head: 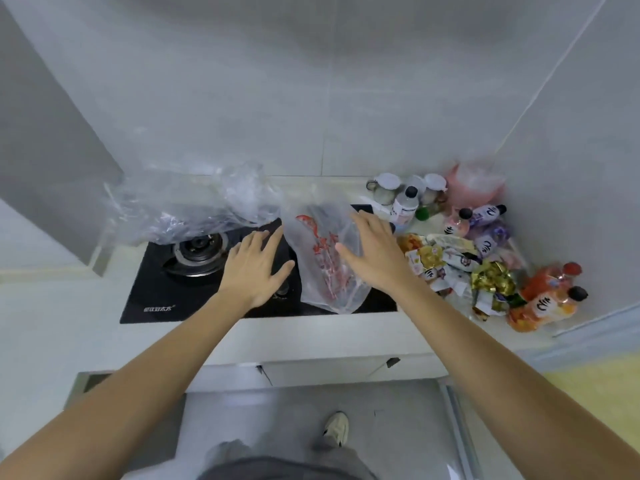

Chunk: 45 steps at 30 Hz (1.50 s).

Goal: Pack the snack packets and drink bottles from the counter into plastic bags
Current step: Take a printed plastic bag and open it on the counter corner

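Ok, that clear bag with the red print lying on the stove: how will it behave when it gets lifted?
The clear bag with red print looks thin and crumpled, so it is probably floppy and will sag rather than hold shape. It seems empty, so likely very light. The film looks glossy, so it may slip under the flat right hand; pinching an edge would likely work better.

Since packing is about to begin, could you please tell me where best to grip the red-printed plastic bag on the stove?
Probably at its far, upper edge, pinching one film layer per hand. The red-printed bag lies flat on the stove, its rounded closed-looking end nearest the person. The left hand and right hand already flank it with straight fingers.
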Each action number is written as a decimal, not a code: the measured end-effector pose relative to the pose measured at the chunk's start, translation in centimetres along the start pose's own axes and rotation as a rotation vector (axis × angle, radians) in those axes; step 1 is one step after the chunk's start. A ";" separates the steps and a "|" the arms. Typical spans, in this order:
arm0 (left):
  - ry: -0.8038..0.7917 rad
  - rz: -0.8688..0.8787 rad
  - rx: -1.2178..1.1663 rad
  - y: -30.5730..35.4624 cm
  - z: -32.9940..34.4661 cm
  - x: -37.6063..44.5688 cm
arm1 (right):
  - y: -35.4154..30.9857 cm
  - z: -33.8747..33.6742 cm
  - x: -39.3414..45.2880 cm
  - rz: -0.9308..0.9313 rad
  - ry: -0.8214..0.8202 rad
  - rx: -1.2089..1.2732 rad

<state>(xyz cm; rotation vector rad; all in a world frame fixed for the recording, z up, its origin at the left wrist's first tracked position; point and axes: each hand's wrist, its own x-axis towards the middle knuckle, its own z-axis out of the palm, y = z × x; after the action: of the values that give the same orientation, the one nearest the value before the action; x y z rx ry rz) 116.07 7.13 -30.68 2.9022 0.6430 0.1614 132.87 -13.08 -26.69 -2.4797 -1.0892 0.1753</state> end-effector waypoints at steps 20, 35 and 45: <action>-0.473 -0.426 -0.612 -2.1 8.6 14.5 | 4.4 6.1 15.8 0.179 -0.290 -0.020; 0.029 -0.566 -0.996 -2.9 8.2 15.8 | 4.5 5.5 16.6 0.177 0.045 0.194; -0.016 -0.215 -0.901 -2.9 1.6 8.9 | 4.1 1.4 9.9 0.053 -0.038 0.287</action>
<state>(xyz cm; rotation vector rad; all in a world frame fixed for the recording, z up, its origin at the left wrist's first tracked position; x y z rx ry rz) 123.18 13.28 -32.17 1.9602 0.6503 0.3041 142.05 -7.89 -29.21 -2.2558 -0.9408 0.3694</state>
